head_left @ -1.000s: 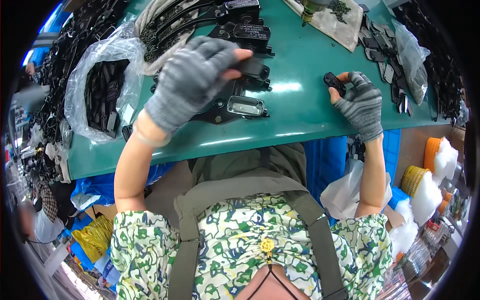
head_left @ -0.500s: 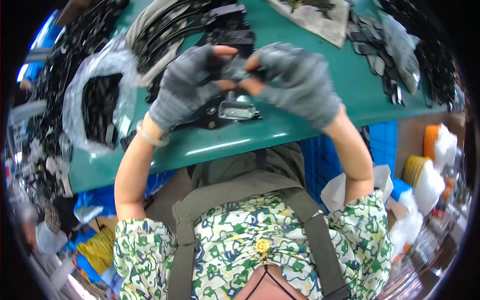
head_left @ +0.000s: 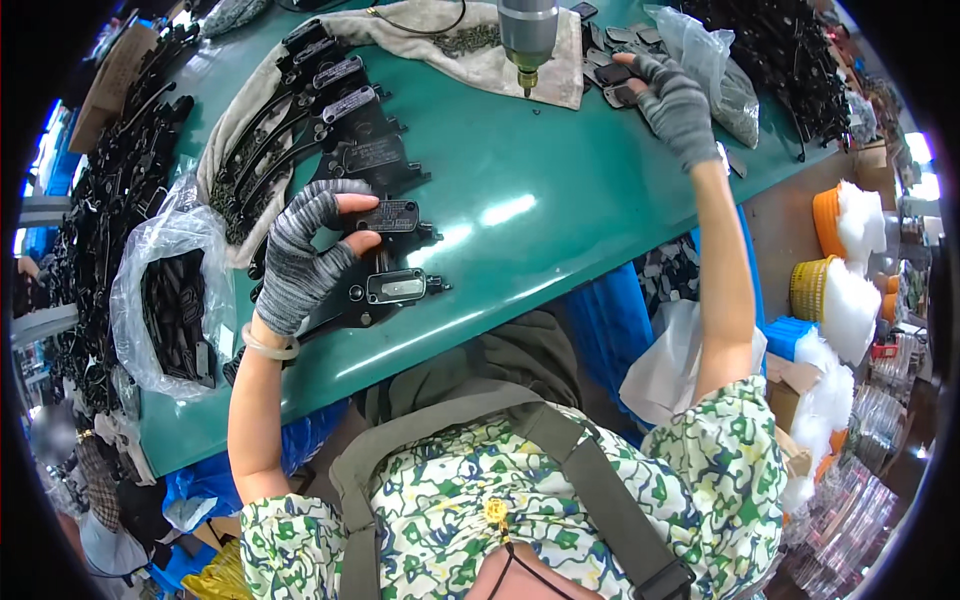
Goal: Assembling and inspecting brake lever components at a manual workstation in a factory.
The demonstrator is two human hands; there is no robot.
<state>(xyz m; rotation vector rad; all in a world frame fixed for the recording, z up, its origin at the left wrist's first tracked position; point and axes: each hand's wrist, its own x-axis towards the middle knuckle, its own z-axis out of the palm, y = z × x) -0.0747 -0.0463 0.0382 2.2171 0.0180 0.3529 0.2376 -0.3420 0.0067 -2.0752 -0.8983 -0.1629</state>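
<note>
Since half a second ago, when both hands met over the lever assemblies, they have parted: the right hand (head_left: 672, 108) has swung out to the loose flat plates (head_left: 640, 38) at the far right, while the left hand (head_left: 303, 250) has settled at a reservoir cover (head_left: 393, 217). The view has turned as well.

The left forearm rises steeply from the lower edge, its wrist circled by a pale bracelet (head_left: 270, 345); the thumb and forefinger, set narrowly apart, pinch the cover's left end. This cover, black, rectangular and round-cornered, lies on the second-nearest unit in the row. The right arm is stretched much farther, thumb and forefinger closed to a narrow span about a dark plate (head_left: 613, 74); whether it is lifted clear cannot be told.

Both gloves are ribbed grey knit with bare fingertips. The nearest unit shows an open reservoir (head_left: 398, 287), silvery and smooth inside. Behind, curved black levers (head_left: 262, 150) overlap a rumpled off-white cloth (head_left: 560, 75) bearing small dark screws (head_left: 465, 40). A power screwdriver (head_left: 528, 40) with a brassy tip hangs over the glossy green tabletop (head_left: 490, 170).
</note>
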